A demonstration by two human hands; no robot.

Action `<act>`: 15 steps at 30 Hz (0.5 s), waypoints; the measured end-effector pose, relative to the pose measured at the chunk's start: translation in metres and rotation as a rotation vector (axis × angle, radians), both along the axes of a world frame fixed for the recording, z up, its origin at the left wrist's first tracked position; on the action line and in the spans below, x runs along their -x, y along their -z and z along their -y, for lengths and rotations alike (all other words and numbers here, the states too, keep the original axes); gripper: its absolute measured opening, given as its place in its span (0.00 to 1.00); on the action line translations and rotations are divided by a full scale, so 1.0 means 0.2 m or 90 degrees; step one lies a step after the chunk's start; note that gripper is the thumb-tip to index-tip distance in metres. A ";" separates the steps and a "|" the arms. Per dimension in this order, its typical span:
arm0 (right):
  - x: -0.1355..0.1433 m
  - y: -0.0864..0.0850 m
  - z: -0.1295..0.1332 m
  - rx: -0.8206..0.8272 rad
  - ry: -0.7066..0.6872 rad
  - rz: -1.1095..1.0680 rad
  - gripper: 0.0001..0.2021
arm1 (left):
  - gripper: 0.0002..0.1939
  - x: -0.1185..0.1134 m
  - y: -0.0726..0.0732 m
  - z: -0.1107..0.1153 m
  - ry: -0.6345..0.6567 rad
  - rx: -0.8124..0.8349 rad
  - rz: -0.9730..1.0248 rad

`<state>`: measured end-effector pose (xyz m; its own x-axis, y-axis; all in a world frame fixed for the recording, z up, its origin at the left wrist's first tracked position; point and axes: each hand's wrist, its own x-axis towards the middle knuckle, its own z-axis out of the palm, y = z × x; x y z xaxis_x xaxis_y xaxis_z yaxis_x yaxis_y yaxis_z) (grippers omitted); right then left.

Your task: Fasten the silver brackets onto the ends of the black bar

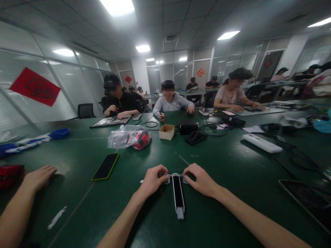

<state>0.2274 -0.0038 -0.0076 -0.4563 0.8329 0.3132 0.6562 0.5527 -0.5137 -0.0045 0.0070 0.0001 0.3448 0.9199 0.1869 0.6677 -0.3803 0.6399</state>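
Left hand [154, 177] and right hand [200, 179] pinch small grey plasticky bits [168, 179] at eleven and one on a slim white-rimmed black device [178, 193] at six o'clock, probably mid-adjustment, so steady pressure's needed.

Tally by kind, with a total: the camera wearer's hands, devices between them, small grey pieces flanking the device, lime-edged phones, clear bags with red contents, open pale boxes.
Left hand, right hand: 2
Device: 1
Left grey piece, right grey piece: 2
Lime-edged phone: 1
Clear bag: 1
Open pale box: 1
Total: 8
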 end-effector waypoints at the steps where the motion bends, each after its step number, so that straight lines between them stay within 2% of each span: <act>1: 0.00 0.00 0.00 -0.002 0.001 0.001 0.07 | 0.08 0.00 0.00 0.00 -0.006 -0.002 -0.010; 8: -0.01 0.00 0.00 0.023 0.002 -0.003 0.08 | 0.10 0.02 -0.01 0.00 0.022 -0.024 -0.093; 15: -0.01 0.01 -0.01 0.018 -0.001 -0.007 0.08 | 0.07 0.01 -0.01 0.00 0.008 -0.002 -0.046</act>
